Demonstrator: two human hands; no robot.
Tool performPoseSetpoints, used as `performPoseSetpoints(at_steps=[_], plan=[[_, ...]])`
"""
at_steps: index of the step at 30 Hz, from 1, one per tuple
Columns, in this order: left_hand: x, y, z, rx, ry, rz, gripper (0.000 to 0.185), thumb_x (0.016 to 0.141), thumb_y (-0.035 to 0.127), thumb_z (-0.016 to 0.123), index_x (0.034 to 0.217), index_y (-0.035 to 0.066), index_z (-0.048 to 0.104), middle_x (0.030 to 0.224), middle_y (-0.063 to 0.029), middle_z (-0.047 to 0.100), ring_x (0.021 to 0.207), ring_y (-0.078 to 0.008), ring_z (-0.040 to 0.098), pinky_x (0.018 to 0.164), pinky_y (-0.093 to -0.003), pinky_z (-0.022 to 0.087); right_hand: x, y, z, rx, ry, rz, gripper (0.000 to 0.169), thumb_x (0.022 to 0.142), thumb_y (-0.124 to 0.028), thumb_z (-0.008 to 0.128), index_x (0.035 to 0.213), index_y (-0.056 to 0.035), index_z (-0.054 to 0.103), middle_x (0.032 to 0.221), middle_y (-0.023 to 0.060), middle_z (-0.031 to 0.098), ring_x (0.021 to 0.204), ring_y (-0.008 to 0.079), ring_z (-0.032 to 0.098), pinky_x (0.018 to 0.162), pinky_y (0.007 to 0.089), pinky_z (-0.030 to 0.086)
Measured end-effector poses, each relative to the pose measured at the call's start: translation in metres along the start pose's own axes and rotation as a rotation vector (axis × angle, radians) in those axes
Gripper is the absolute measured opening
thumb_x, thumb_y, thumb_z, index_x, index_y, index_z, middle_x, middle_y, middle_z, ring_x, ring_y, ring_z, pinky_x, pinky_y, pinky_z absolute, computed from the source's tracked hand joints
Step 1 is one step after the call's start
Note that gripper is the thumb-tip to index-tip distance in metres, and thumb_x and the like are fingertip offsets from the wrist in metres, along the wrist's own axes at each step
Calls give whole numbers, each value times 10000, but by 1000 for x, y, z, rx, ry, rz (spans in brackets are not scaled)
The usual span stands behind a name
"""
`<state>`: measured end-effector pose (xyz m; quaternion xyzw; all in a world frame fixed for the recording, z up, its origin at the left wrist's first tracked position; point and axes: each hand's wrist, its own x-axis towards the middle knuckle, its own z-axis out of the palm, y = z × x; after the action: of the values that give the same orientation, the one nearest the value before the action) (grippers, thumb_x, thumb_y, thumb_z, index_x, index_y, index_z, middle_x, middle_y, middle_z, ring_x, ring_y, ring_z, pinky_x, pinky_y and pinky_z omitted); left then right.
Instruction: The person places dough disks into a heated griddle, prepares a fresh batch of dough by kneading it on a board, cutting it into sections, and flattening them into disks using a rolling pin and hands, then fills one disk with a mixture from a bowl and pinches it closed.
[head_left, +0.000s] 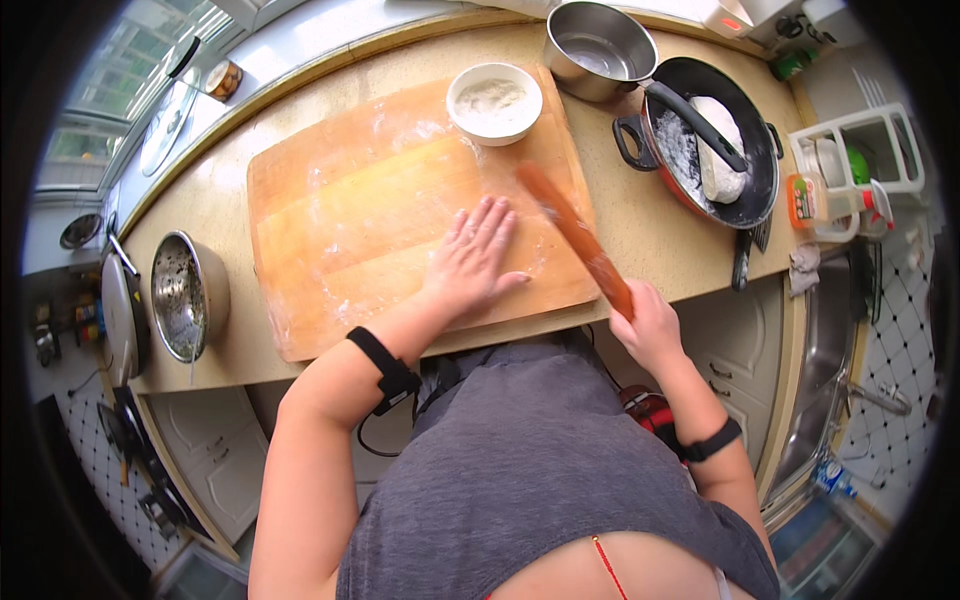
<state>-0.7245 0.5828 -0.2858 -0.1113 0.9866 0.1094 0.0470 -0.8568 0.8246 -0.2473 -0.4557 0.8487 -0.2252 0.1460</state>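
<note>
My left hand (476, 255) lies palm down on a floured wooden board (360, 225), its fingers a little apart and nothing held. In my right hand (649, 326) is the near end of a wooden rolling pin (574, 232), which slants up and left over the board's right part. Flour dusts the pin. A white bowl of flour (493, 103) stands on the board's far right area. To the right, a black wok-like pan (757, 202) holds a pale lump of dough (720, 146) and loose flour.
A steel saucepan (600, 49) stands behind the board, its handle reaching over the pan. At the left are a metal bowl with chopped filling (180, 292) and a lidded pan (120, 315). A plastic rack (862, 150), a spray bottle (874, 214) and a sink (817, 360) lie right.
</note>
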Motion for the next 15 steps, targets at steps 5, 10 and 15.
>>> performPoseSetpoints(at_steps=[5,10,15], plan=[[32,28,3,-57,109,-103,668,861,485,371,1344,34,272,1428,-110,202,1330,-260,153,1069,-434,121,-8,49,-6,96,-24,161,312,774,-188,553,1033,-36,469,896,169,551,857,347,540,716,414,447],[24,10,0,33,145,-361,538,900,353,350,1346,58,281,1421,-88,240,1327,-232,176,1060,-458,104,37,48,1,88,-14,258,316,796,-220,547,1040,-34,470,922,186,555,883,355,535,736,442,435],[-16,-15,0,47,161,-441,601,881,372,398,1361,49,234,1444,-109,163,1340,-262,123,1051,-495,96,63,42,22,-58,34,275,430,789,-285,572,1121,-38,454,1006,186,538,924,346,534,761,441,451]])
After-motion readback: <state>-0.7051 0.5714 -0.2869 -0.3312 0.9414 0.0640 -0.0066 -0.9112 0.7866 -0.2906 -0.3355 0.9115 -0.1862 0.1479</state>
